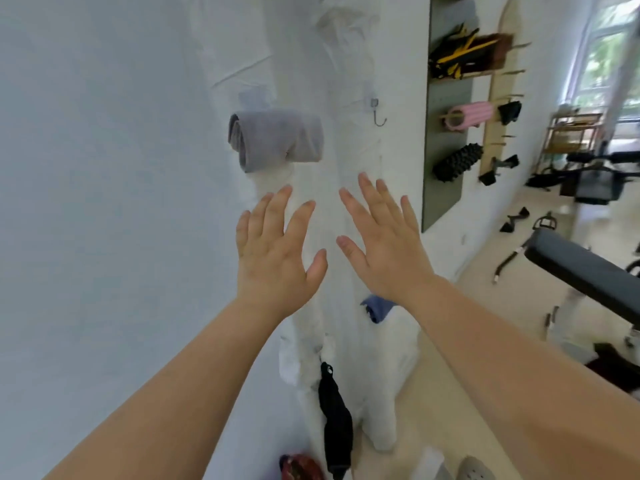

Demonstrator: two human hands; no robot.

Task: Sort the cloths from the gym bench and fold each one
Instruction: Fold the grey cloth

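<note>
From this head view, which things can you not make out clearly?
- Blue cloth: the right hand and its wrist cover most of it.
- Gym bench: cut off by the right edge.
- Red object: cut off by the bottom edge, unidentifiable.
- Dark cloth under the bench: partly hidden by the right forearm.
- Left hand: open, holding nothing.

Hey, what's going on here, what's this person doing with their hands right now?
A person holds both hands out open with fingers spread, the left hand and right hand side by side over a surface draped in white sheeting. Neither hand holds anything. A grey folded cloth lies just beyond the fingertips, and a small blue cloth sits under the right wrist. The gym bench is off to the right.
</note>
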